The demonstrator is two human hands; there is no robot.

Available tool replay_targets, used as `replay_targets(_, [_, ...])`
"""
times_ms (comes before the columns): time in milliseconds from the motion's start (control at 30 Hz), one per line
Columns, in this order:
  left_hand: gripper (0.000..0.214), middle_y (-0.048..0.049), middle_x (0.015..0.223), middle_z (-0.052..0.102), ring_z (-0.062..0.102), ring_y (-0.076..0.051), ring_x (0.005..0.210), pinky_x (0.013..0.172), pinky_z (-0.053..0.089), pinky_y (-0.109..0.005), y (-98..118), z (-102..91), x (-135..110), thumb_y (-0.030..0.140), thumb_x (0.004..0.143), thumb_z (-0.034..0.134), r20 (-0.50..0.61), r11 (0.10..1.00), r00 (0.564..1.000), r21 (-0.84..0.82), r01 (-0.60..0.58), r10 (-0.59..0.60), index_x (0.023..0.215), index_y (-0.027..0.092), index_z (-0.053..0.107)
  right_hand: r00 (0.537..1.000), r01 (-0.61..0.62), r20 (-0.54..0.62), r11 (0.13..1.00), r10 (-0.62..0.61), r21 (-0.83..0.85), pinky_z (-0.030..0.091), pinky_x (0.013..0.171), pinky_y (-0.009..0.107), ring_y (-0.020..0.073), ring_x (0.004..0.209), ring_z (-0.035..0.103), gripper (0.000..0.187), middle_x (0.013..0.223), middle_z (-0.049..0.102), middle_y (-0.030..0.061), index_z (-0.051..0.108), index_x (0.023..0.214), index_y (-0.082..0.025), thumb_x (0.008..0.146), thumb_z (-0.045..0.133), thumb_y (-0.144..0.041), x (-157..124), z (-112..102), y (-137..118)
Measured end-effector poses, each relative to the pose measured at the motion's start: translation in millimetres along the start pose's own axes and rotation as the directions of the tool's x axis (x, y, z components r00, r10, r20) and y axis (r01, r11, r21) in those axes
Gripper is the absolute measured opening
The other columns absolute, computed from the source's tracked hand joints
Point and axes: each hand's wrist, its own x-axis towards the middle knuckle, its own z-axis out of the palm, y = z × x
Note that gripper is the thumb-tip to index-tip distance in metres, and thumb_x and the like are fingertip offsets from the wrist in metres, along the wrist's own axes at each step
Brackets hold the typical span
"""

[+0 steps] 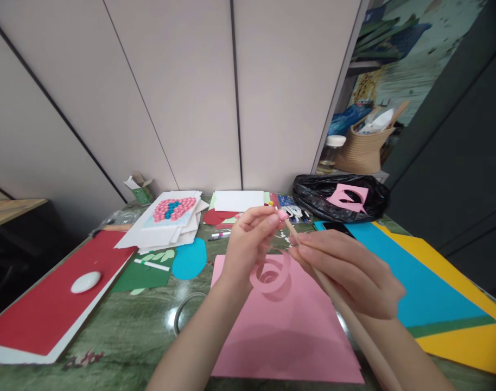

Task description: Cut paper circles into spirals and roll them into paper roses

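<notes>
My right hand (349, 266) is closed around a long pale wooden stick (333, 296), which slants from the lower right up toward the middle. At the stick's upper tip, my left hand (256, 233) pinches a pink paper strip (270, 279), part of which is wrapped around the tip. The rest of the strip dangles in a loose spiral between the hands. Below them lies a sheet of pink paper (280, 336) on the green table. Just left of my left forearm is a grey ring-shaped object (183, 315), partly hidden by the arm.
To the left lie red card (61, 304) with a white oval object (86, 282), green paper (144, 277), a blue cutout (190, 259) and white sheets bearing a pink-and-blue heart (175, 209). At right are blue (427, 288) and yellow sheets (468, 347), and a black plastic bag (313, 190).
</notes>
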Motion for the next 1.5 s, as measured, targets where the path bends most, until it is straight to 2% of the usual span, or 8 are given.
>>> replay_targets(133, [0.016,0.0005,0.077,0.072,0.066,-0.012,0.075,0.073,0.05,-0.023,-2.6,-2.7,-0.8,0.025,0.066,0.075,-0.004,0.955,0.973,0.193,-0.225,0.23,0.081,0.022,0.071,0.999,0.044,0.016,0.999,-0.044,-0.002,0.055,0.083,0.033,0.019,0.101,0.063,0.054,0.108,0.068,0.0027,0.05,0.129,-0.024,0.079,0.062,-0.006,0.8,-1.6,-0.7])
replay_targets(267, [0.013,-0.0004,0.085,0.073,0.065,-0.014,0.083,0.077,0.049,-0.025,0.3,-4.0,-4.2,0.026,0.07,0.073,0.009,0.832,0.922,0.428,-0.352,0.386,0.083,0.025,0.073,0.998,0.058,0.022,0.998,-0.058,0.003,0.055,0.082,0.034,0.0205,0.101,0.063,0.056,0.107,0.068,0.0046,0.05,0.13,-0.023,0.078,0.063,-0.006,2.9,-2.0,-1.5])
replay_targets(533, [0.011,-0.0017,0.087,0.072,0.063,-0.016,0.086,0.08,0.048,-0.028,10.4,-1.1,-10.3,0.025,0.075,0.068,0.092,0.714,0.89,0.563,-0.417,0.447,0.084,0.027,0.074,0.995,0.094,0.045,0.996,-0.093,-0.007,0.054,0.083,0.036,0.0227,0.105,0.061,0.058,0.112,0.067,0.0059,0.048,0.132,-0.021,0.078,0.062,-0.006,-0.2,-3.2,1.8])
replay_targets(700, [0.01,-0.0028,0.085,0.069,0.061,-0.016,0.085,0.073,0.049,-0.026,14.7,-0.8,-12.6,0.024,0.075,0.067,0.13,0.634,0.854,0.617,-0.467,0.503,0.081,0.026,0.075,0.997,0.057,0.044,0.998,-0.057,0.015,0.056,0.078,0.031,0.0195,0.102,0.063,0.053,0.106,0.069,-0.0001,0.049,0.131,-0.027,0.082,0.058,-0.008,6.3,-5.2,-2.1])
replay_targets(867, [0.01,-0.0025,0.085,0.071,0.061,-0.014,0.073,0.052,0.048,-0.022,18.6,-2.1,-14.6,0.027,0.074,0.068,0.09,0.735,0.927,0.584,-0.345,0.364,0.082,0.026,0.074,0.996,0.067,0.058,0.997,-0.066,-0.025,0.055,0.082,0.03,0.0182,0.104,0.062,0.049,0.112,0.067,-0.0014,0.05,0.129,-0.027,0.084,0.055,-0.01,6.8,-6.6,-3.1])
replay_targets(1000, [0.01,-0.0022,0.082,0.071,0.064,-0.014,0.074,0.059,0.051,-0.023,20.6,-1.7,-14.0,0.022,0.071,0.071,0.084,0.813,0.954,0.505,-0.29,0.288,0.079,0.025,0.074,0.984,0.171,0.053,0.982,-0.167,-0.077,0.056,0.083,0.031,0.0202,0.103,0.062,0.041,0.111,0.067,0.0046,0.056,0.122,-0.016,0.081,0.058,-0.008,7.9,-5.8,-0.5])
replay_targets(1200, [0.013,-0.0028,0.078,0.073,0.065,-0.013,0.07,0.062,0.052,-0.023,15.2,-2.1,-9.4,0.022,0.065,0.075,0.106,0.863,0.952,0.403,-0.305,0.288,0.078,0.023,0.075,0.97,0.244,0.011,0.957,-0.245,-0.155,0.058,0.079,0.03,0.0211,0.098,0.064,0.02,0.1,0.069,0.0063,0.066,0.096,-0.015,0.078,0.062,-0.007,14.5,-4.2,-2.5])
replay_targets(1500, [0.01,-0.0015,0.08,0.073,0.064,-0.012,0.069,0.061,0.053,-0.022,5.5,-6.4,-5.2,0.022,0.067,0.074,0.117,0.886,0.949,0.341,-0.316,0.293,0.077,0.024,0.074,0.983,0.181,0.042,0.977,-0.177,-0.11,0.056,0.081,0.031,0.0211,0.101,0.063,0.034,0.106,0.069,0.0064,0.06,0.113,-0.013,0.08,0.061,-0.009,8.7,-6.5,-4.4])
